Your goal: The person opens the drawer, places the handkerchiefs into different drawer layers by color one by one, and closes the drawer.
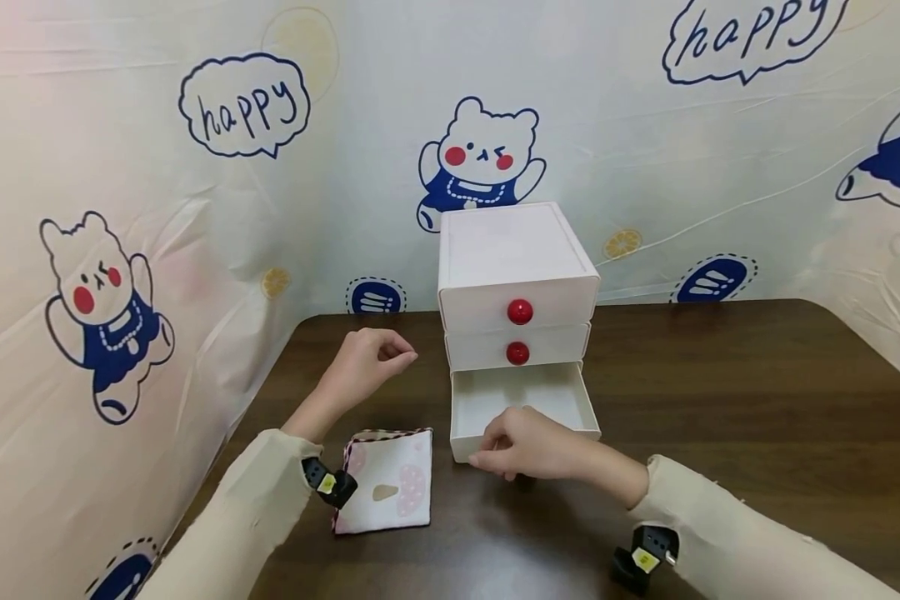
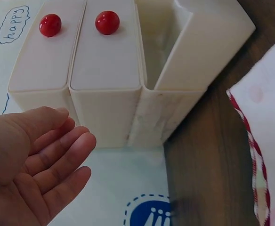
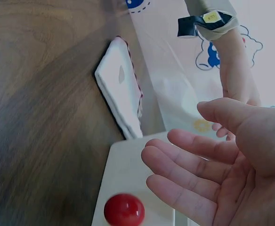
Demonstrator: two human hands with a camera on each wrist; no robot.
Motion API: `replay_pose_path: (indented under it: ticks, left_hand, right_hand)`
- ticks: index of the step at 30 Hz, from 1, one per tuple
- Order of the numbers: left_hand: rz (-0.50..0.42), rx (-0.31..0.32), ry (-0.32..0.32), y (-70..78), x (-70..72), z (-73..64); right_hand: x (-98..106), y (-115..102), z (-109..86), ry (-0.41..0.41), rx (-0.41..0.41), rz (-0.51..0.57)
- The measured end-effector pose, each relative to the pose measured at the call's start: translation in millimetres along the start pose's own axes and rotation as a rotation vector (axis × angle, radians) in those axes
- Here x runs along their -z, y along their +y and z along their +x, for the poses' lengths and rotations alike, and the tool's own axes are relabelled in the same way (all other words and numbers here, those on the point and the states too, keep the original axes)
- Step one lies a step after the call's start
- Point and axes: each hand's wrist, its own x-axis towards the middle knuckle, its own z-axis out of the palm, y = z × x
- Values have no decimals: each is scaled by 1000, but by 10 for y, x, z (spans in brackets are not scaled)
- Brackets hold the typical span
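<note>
A white drawer unit (image 1: pixel 517 246) with red knobs stands at the back of the table, its bottom drawer (image 1: pixel 462 447) pulled out. No contents show in the visible part of that drawer. My right hand (image 1: pixel 528 443) hovers before the drawer's front, fingers loosely bent and holding nothing; in the right wrist view the drawer's red knob (image 3: pixel 124 210) is apart from the fingertips. To the unit's left, my left hand (image 1: pixel 363 367) hangs in the air with relaxed fingers and an empty palm. A folded cloth (image 1: pixel 390 487), white with pink prints and a red checked edge, lies below it.
The brown wooden table (image 1: pixel 720 400) extends to both sides of the unit. A printed curtain (image 1: pixel 367 167) with bears and "happy" bubbles hangs behind and at the sides. The two upper drawers, including the middle drawer (image 1: pixel 472 352), are closed.
</note>
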Motion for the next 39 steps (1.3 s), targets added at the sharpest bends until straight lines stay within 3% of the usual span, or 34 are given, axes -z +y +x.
replay_pose_path:
  ticks: [5, 15, 28, 39]
  left_hand:
    - [-2, -11, 2, -111, -13, -63]
    - [30, 37, -9, -300, -5, -243]
    - [0, 101, -73, -475, -41, -400]
    - [4, 159, -92, -603, -43, -556]
  right_hand:
    - [-76, -41, 94, -8, 6, 12]
    - [-227, -152, 255, -35, 15, 22]
    - [-397, -269, 465, -111, -44, 45]
    - [-530, -305, 555, -86, -124, 12]
